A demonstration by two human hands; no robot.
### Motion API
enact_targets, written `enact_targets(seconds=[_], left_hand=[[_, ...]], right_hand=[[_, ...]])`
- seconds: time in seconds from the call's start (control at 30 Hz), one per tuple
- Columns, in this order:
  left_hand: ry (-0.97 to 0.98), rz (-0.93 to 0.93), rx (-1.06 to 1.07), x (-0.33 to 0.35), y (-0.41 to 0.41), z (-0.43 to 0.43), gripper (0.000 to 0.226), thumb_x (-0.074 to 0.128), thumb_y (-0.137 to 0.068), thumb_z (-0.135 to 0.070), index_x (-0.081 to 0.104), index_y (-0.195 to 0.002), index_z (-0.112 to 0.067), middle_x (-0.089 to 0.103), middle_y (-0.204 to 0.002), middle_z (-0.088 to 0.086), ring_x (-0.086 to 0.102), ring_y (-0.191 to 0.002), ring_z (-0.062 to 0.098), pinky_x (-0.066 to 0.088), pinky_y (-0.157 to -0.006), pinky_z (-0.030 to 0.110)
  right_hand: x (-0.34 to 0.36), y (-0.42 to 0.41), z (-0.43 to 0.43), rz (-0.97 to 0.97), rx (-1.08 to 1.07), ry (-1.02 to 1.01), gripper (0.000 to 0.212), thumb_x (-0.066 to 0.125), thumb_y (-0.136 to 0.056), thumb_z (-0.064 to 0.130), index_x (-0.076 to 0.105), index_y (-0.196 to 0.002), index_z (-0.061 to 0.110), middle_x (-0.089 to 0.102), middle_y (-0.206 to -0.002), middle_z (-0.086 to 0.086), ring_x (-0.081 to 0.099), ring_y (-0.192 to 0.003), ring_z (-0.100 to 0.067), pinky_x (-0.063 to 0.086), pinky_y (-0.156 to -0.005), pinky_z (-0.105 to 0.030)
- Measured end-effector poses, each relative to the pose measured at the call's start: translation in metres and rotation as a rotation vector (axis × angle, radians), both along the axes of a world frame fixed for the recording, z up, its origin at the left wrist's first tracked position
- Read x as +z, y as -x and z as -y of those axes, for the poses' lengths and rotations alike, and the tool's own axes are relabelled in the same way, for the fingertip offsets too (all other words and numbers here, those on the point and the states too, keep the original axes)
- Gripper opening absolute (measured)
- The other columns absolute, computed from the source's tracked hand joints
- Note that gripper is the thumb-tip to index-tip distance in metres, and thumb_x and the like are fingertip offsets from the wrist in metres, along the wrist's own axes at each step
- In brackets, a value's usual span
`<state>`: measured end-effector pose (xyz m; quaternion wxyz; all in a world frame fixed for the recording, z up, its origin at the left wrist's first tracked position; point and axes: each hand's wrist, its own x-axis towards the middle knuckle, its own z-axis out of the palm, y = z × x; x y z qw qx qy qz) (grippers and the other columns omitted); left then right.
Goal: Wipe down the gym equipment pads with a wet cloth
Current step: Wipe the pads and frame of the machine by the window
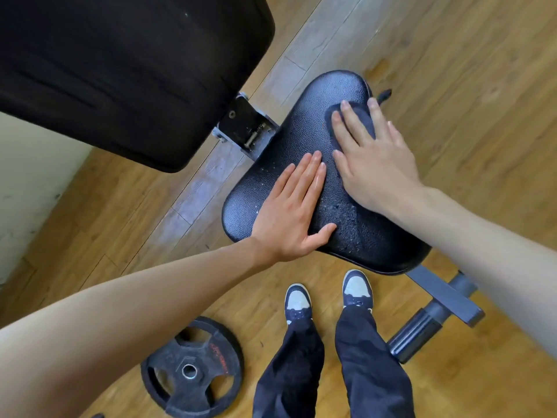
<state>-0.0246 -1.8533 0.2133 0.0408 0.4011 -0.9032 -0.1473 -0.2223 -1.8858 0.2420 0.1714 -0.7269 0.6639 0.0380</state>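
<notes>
A black textured seat pad point(289, 137) of a weight bench fills the middle of the view, with water droplets on its near part. My right hand point(370, 164) lies flat with spread fingers on a dark grey cloth point(360, 119), pressing it against the far right part of the pad. My left hand point(294, 209) rests flat on the pad's near left side, fingers straight and together, thumb at the pad's edge. The large black back pad point(120, 73) of the bench rises at the upper left.
A metal hinge bracket point(244, 125) joins the two pads. The grey bench frame and foot roller point(422, 324) stick out at lower right. A black weight plate point(193, 366) lies on the wooden floor beside my feet point(328, 294). A pale wall runs along the left.
</notes>
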Motion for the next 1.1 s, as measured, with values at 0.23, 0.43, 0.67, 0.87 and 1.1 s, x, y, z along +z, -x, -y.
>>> enact_targets(seconds=[0.23,0.43,0.67,0.87,1.1], left_hand=[[-0.002,-0.018,0.019,0.001,0.003,-0.001,0.094,0.045,-0.092,-0.061,0.027,-0.159,0.004,0.019,-0.168,0.022,0.011,-0.159,0.033,0.017,-0.127,0.051],[-0.010,-0.016,0.012,0.001,0.001,0.000,0.093,0.044,-0.093,-0.060,0.028,-0.158,0.005,0.022,-0.167,0.024,0.013,-0.158,0.034,0.017,-0.127,0.051],[-0.007,-0.047,0.036,0.001,0.002,-0.002,0.094,0.046,-0.092,-0.062,0.032,-0.156,0.006,0.031,-0.161,0.027,0.021,-0.156,0.038,0.020,-0.125,0.053],[-0.019,-0.042,0.034,0.002,0.000,0.000,0.092,0.045,-0.094,-0.061,0.033,-0.154,0.008,0.033,-0.159,0.028,0.023,-0.154,0.040,0.019,-0.126,0.052],[-0.003,-0.078,0.049,0.003,0.001,-0.001,0.092,0.049,-0.092,-0.060,0.037,-0.151,0.010,0.040,-0.153,0.029,0.029,-0.151,0.042,0.022,-0.125,0.053]], right_hand=[[-0.019,-0.003,0.073,0.000,-0.140,-0.025,0.062,0.025,-0.108,0.039,0.006,-0.165,0.022,-0.002,-0.173,0.001,0.000,-0.158,-0.034,0.013,-0.126,-0.051],[-0.012,-0.020,0.054,-0.084,0.115,0.040,0.066,0.014,-0.103,0.043,0.022,-0.163,0.015,0.022,-0.169,-0.006,0.014,-0.156,-0.037,0.011,-0.126,-0.053],[-0.015,0.005,0.078,-0.030,-0.047,-0.038,0.061,0.023,-0.107,0.040,0.011,-0.164,0.022,0.007,-0.172,-0.001,0.004,-0.158,-0.032,0.010,-0.127,-0.049],[-0.018,-0.030,0.086,-0.084,0.183,0.030,0.067,0.015,-0.102,0.043,0.030,-0.159,0.013,0.036,-0.162,-0.010,0.026,-0.150,-0.040,0.017,-0.123,-0.053],[-0.013,0.014,0.072,-0.093,0.202,-0.005,0.067,0.015,-0.103,0.044,0.018,-0.163,0.017,0.015,-0.171,-0.004,0.011,-0.157,-0.032,0.010,-0.125,-0.052]])
